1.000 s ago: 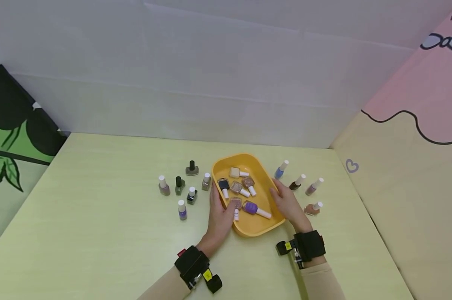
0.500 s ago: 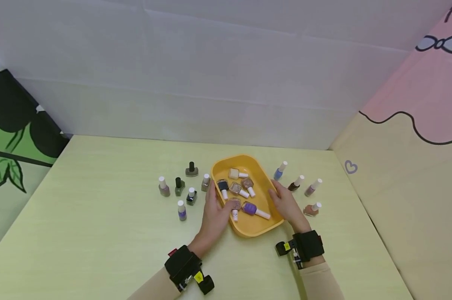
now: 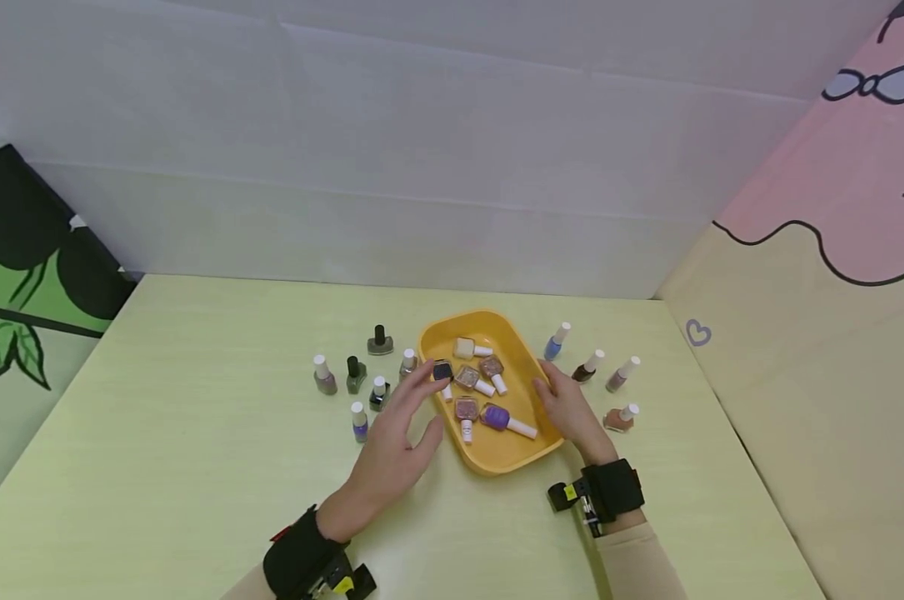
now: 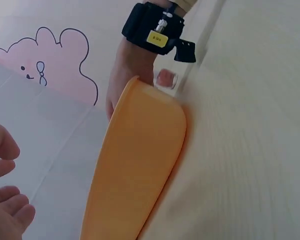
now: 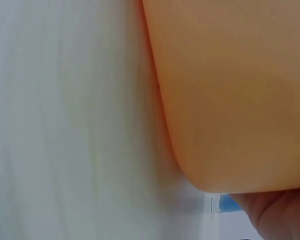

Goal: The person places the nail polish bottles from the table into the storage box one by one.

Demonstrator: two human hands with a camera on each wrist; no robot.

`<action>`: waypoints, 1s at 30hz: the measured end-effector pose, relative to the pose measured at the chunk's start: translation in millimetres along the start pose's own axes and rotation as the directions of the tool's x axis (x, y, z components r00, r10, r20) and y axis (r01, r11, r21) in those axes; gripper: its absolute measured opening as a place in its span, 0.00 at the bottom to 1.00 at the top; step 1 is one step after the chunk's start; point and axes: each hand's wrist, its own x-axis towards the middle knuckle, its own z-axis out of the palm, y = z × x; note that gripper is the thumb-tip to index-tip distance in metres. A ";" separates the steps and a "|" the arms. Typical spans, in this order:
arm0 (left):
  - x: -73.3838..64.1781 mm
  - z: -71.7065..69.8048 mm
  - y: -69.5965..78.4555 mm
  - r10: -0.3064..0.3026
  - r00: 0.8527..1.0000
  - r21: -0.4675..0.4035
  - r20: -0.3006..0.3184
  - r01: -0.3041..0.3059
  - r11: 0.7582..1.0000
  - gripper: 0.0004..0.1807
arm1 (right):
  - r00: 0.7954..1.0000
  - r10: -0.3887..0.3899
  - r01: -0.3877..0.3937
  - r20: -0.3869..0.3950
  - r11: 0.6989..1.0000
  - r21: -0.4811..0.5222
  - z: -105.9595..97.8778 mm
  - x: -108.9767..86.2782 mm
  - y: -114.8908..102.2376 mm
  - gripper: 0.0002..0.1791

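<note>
A yellow plastic tray (image 3: 522, 371) sits on the table holding several nail polish bottles, among them a purple one (image 3: 495, 417), a cream one (image 3: 464, 347) and a dark one (image 3: 442, 371). My right hand (image 3: 575, 412) grips the tray's right rim, thumb over the edge. In the right wrist view that hand (image 5: 285, 212) shows at the far end of the tray wall (image 5: 230, 110). My left hand (image 3: 392, 454) is spread at the tray's left side, fingertips overlapping its rim. The left wrist view shows its fingers apart from the tray (image 4: 135, 155).
Several bottles stand left of the tray, including a black-capped one (image 3: 380, 340) and a purple one (image 3: 359, 422) close to my left hand. To the right stand a blue bottle (image 3: 557, 340), a dark brown one (image 3: 589, 366) and others. A white wall (image 3: 392, 167) rises behind the table.
My left hand has let go of the tray's left side and drawn back leftward, its fingers spreading. The right hand keeps its hold, and the tray stays in place.
</note>
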 end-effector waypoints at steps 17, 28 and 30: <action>-27.7 -48.4 -41.9 0.064 0.976 0.184 -0.208 -0.025 0.983 0.28 | 0.999 -0.031 0.031 -0.023 0.999 0.012 1.0 -1.8 -1.7 0.23; -31.2 -61.1 -52.8 -0.159 0.979 0.205 -0.124 0.182 0.962 0.23 | 1.000 -0.009 0.009 -0.012 1.000 0.008 1.3 -1.2 -3.0 0.23; -31.7 -62.3 -53.7 -0.179 0.978 0.191 -0.111 0.198 0.961 0.21 | 1.000 -0.011 0.011 -0.014 1.000 0.001 1.1 -1.2 -3.3 0.23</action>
